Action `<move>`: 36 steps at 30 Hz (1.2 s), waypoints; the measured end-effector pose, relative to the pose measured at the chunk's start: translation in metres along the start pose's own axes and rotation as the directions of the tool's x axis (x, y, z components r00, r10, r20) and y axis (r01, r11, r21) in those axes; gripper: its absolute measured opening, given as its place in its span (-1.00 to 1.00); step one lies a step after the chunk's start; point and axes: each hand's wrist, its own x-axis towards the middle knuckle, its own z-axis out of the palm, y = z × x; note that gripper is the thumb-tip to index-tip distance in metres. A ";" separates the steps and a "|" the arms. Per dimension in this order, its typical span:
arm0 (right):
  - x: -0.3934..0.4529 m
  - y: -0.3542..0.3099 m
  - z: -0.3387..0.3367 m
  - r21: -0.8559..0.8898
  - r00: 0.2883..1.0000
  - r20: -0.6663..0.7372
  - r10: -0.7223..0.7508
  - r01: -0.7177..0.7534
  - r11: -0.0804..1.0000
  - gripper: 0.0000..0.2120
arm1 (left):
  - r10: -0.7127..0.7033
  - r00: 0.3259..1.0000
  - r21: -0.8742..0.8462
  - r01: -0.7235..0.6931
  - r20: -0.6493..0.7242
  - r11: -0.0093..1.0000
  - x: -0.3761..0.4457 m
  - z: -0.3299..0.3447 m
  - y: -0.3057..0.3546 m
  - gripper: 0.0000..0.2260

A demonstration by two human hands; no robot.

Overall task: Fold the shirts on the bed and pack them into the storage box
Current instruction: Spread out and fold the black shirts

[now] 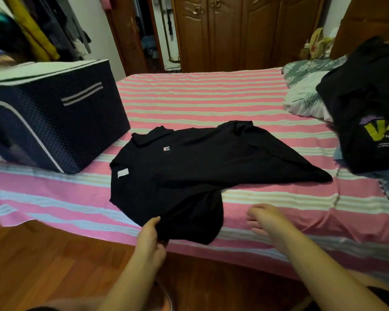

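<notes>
Black shirt [177,176]: left fingers [154,223] pinch its near hem; right fingers [254,221] relaxed beside it.

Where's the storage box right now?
In the head view, the storage box sits on the bed at far left, just left of the black shirt.

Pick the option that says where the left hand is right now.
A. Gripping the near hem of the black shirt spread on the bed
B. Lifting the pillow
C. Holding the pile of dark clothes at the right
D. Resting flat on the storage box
A: the left hand pinches the near edge of the black shirt at the edge of the bed, while the right hand hovers free beside it.
</notes>
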 end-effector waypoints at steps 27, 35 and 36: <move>0.048 -0.071 -0.147 0.865 0.949 -0.314 -0.002 0.287 0.413 -0.54 | -0.095 0.994 0.392 0.109 -0.055 0.914 0.044 -0.036 -0.028 -0.83; 0.042 -0.041 -0.134 0.801 0.895 -0.332 0.299 0.100 0.590 -0.68 | -0.085 0.994 0.187 0.096 -0.066 0.978 0.054 -0.049 -0.027 -0.84; 0.041 -0.044 -0.133 0.798 0.903 -0.344 0.259 0.136 0.588 -0.69 | -0.084 0.994 0.184 0.095 -0.067 0.978 0.050 -0.051 -0.025 -0.84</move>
